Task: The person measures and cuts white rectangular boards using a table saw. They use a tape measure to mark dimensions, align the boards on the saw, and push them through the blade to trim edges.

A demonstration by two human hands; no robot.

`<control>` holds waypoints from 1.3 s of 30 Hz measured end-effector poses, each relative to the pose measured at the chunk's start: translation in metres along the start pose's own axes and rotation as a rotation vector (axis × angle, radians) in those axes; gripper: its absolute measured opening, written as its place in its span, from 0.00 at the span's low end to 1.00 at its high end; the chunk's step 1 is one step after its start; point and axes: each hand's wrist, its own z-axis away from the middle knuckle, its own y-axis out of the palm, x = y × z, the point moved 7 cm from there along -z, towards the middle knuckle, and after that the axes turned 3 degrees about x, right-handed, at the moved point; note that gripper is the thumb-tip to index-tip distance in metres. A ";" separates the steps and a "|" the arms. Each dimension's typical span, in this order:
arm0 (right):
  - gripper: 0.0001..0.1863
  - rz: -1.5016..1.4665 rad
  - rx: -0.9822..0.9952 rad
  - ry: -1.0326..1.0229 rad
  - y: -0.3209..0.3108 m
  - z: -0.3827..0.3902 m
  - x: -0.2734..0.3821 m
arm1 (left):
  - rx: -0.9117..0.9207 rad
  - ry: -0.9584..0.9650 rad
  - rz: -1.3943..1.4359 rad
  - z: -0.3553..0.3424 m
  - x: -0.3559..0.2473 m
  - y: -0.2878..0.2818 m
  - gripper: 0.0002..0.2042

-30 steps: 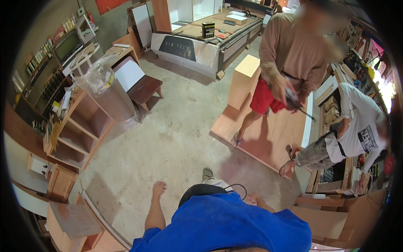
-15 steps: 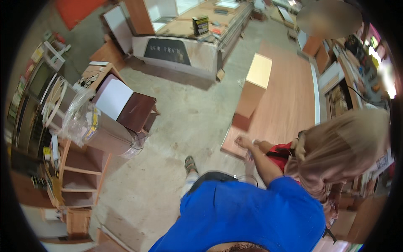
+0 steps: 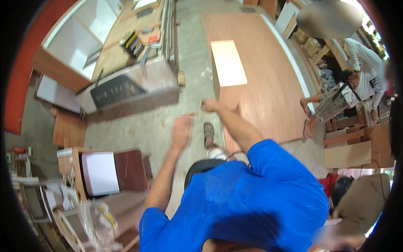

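Though empty, both hands [image 3: 181, 131] (outstretched)

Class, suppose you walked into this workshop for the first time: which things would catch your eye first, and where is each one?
The bright blue shirt fills the lower middle, with both bare, empty hands raised over the concrete floor: the left hand blurred, the right hand at the near edge of the large reddish-brown board lying flat on the floor. A pale box stands on that board, and a crouching person in a white shirt works at the right.
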 end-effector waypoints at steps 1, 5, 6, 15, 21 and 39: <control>0.23 0.034 0.093 -0.020 0.008 -0.030 -0.031 | 0.150 0.189 0.219 -0.043 -0.053 0.033 0.16; 0.20 -0.048 0.200 0.106 -0.022 -0.135 -0.049 | 0.500 0.529 0.387 -0.152 -0.088 0.106 0.25; 0.20 -0.075 0.217 0.091 -0.033 -0.158 -0.040 | 0.479 0.539 0.323 -0.178 -0.072 0.105 0.25; 0.19 -0.376 -0.078 -0.070 -0.148 -0.335 -0.136 | 0.158 0.087 -0.406 -0.481 0.206 0.043 0.14; 0.18 -0.647 -0.293 0.205 -0.291 -0.382 -0.200 | 0.261 -0.374 -0.558 -0.590 0.399 -0.025 0.17; 0.18 -0.355 -0.724 -0.749 -0.580 -0.741 -0.163 | 1.021 -0.206 -0.122 -1.136 0.454 0.159 0.18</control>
